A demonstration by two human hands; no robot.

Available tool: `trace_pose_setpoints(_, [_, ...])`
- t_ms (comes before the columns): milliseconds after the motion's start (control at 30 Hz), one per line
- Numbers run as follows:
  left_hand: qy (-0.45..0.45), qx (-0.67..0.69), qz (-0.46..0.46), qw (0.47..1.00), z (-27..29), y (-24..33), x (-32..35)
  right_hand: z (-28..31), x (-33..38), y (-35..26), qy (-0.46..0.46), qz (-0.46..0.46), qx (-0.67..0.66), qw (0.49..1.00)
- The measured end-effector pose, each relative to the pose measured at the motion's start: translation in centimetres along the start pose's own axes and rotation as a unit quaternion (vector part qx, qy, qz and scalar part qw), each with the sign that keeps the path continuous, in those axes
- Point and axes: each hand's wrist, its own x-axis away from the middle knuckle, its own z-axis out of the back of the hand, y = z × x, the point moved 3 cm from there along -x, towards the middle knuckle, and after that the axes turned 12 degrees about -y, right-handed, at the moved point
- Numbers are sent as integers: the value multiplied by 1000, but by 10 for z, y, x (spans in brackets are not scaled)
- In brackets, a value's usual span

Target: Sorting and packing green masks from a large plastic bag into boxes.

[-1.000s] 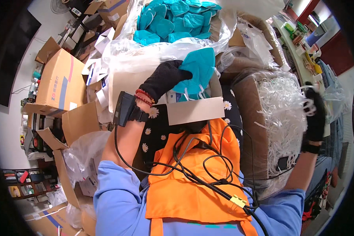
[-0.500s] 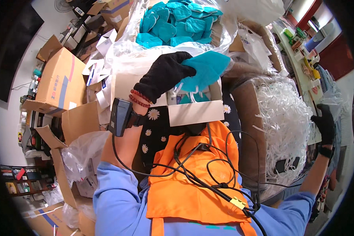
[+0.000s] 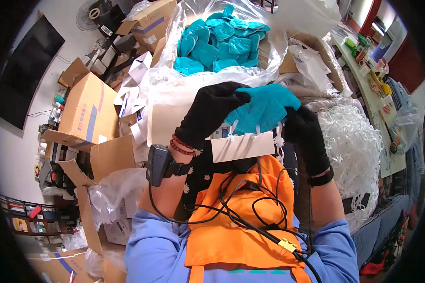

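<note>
Turquoise mask [image 3: 262,112] sits between the two gloved hands, raised over a small pale box [image 3: 243,147]. Left hand [image 3: 215,111]: fingers pinch the mask's upper left edge. Right hand [image 3: 309,137]: fingers bent in at the right edge, apparently touching; whether they pinch it cannot be told, since the tips are hidden. White loops [image 3: 233,127] hang from the lower edge, in front of the box; a longer white strap [image 3: 279,150] dangles beneath the right hand, its upper attachment unclear. Step in hand, as judged: two-handed handling of one mask with its strap. Next move seems to call for a steady left pinch, a sure right hold, and loops kept clear of the box rim. Further out: orange apron [image 3: 243,203] below with black cables [image 3: 233,212] across it; a mass of white strips [image 3: 347,137] beside the right forearm; heaped turquoise masks [image 3: 222,42] beyond in clear plastic lining [image 3: 163,78]; brown cartons [image 3: 87,113] to the left; cluttered tabletop [image 3: 394,160] far right.
</note>
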Motion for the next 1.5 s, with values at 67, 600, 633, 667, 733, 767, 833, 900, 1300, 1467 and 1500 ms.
trace_pose_setpoints(67, [5, 20, -2, 1000, -1, -13, 2, -9, 2, 3, -31, -3, -56, 998])
trace_pose_setpoints(600, [81, -388, -148, 906, -28, -36, -6, -38, 13, 36, 34, 52, 59, 996])
trace_pose_setpoints(633, [70, -276, -131, 950, -27, -33, -4, -39, 12, 36, 28, 34, 62, 997])
trace_pose_setpoints(667, [63, -156, -120, 979, -28, -23, -5, -34, 14, 35, 28, -15, 19, 999])
trace_pose_setpoints(733, [26, 301, -11, 953, -45, -6, 9, -26, 16, 37, 21, -64, -42, 997])
trace_pose_setpoints(767, [-7, 217, 8, 976, -45, -19, 18, -24, 16, 37, 15, -66, -58, 996])
trace_pose_setpoints(833, [-49, 127, 31, 990, -50, -42, 26, -20, 14, 44, 15, -32, 22, 999])
trace_pose_setpoints(900, [-24, 129, 7, 991, -72, -21, 25, -18, 12, 54, 12, 16, 178, 984])
trace_pose_setpoints(1300, [23, 210, 43, 976, -70, -62, 23, -20, 18, 55, -51, 99, 347, 931])
trace_pose_setpoints(1467, [-68, 536, 84, 837, -81, -31, 32, -13, 20, 64, 20, 108, 417, 902])
trace_pose_setpoints(1500, [-80, 585, 66, 804, -84, -29, 32, -13, 22, 61, 33, 106, 435, 893])
